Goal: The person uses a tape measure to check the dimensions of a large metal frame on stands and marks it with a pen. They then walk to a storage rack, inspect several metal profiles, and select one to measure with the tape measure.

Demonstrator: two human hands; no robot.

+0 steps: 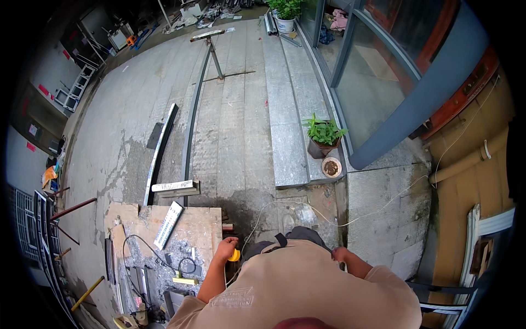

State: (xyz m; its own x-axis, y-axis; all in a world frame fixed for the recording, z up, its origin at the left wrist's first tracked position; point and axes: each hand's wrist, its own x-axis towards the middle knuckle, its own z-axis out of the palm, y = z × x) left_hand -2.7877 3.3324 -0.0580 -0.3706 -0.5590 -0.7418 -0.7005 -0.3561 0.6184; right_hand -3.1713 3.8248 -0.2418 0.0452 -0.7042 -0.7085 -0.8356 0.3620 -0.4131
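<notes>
Wooden board surface (194, 219) w/ metal offcuts at left. Our left hand (226, 249), fingers clenched on a small yellow tool (235, 255) by its edge; prob. light, rigid, grip the body. Right hand (338, 255) at hip, fingers' state unclear.

Single head-worn fisheye, steeply down over torso and pavement (235, 126)

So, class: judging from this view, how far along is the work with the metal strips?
Looks done: a short cut strip lies on the paving, another on the wooden board. In hand: the left hand holds a small yellow object; the right hand holds nothing visible. Left: the long strips lie uncut.
</notes>
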